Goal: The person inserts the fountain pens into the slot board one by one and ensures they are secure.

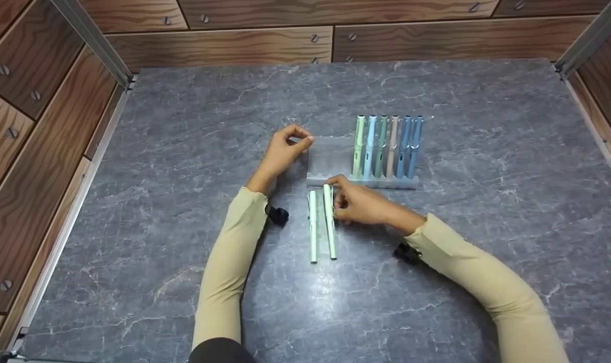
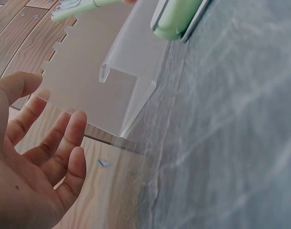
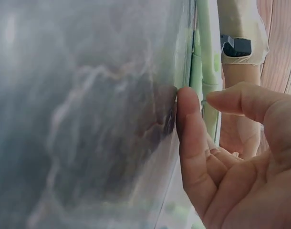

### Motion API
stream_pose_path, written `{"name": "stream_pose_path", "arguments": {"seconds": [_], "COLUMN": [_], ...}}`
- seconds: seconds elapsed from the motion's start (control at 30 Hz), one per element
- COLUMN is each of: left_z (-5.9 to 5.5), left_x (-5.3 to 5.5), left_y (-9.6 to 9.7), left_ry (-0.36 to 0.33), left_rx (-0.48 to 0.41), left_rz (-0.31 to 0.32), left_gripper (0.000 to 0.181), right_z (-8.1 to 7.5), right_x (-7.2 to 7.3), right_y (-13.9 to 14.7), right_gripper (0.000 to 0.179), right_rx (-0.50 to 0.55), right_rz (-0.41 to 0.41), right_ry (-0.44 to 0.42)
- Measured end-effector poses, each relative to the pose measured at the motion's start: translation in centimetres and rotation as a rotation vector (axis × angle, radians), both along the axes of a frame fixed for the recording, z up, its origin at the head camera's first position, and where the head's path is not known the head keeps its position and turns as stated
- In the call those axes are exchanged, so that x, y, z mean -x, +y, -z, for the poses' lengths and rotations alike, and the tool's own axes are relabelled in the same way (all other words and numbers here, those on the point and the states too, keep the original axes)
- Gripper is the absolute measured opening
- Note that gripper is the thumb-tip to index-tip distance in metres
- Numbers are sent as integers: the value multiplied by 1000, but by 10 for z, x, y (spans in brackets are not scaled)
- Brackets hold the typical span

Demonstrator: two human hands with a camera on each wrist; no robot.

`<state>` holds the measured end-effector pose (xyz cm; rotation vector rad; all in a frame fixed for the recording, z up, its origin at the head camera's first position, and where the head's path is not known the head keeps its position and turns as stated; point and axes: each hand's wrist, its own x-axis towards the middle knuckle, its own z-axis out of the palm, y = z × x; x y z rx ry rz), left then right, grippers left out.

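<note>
A clear plastic pen stand (image 1: 330, 156) stands mid-table, its left half without pens. At its upper left corner, my left hand (image 1: 285, 146) pinches the edge between thumb and index finger; the left wrist view shows the other fingers loosely bent beside the clear panel (image 2: 88, 81). Below the stand, two mint-green pens lie side by side, roughly upright in the head view. My right hand (image 1: 363, 201) pinches the right-hand pen (image 1: 330, 227) near its clip end, thumb and index finger on either side. The left-hand pen (image 1: 313, 232) lies untouched close by.
The stand's right half holds several pens in a row: a light green pen (image 1: 358, 146), a light blue pen (image 1: 370, 146), a dark green pen (image 1: 381, 146), a brownish pen (image 1: 392, 146) and darker blue ones. Wood-patterned panels (image 1: 225, 48) border the grey marbled table (image 1: 184, 111).
</note>
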<state>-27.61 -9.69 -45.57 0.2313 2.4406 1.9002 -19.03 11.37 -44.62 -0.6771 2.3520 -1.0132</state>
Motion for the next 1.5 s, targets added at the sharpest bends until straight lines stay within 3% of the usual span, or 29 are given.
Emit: {"name": "stream_pose_path", "arguments": {"seconds": [0.27,0.63,0.93,1.2,1.5], "left_z": [0,3,2,1,-1], "left_x": [-1,-1,0,0,-1], "left_y": [-2,-2,-1,-1,-1], "left_ry": [27,42,36,18,22], "left_rx": [7,10,13,27,22], "left_rz": [34,32,23,29,18], "left_gripper": [18,19,19,18,17], "right_z": [1,-4,-13,-27,-37], "right_x": [-2,-1,2,5,9], "right_y": [1,4,11,15,17], "right_gripper": [62,60,60,66,63], "right_rx": [126,177,203,270,245], "right_rz": [17,37,50,140,207], "right_ry": [-70,-127,-93,-54,96]}}
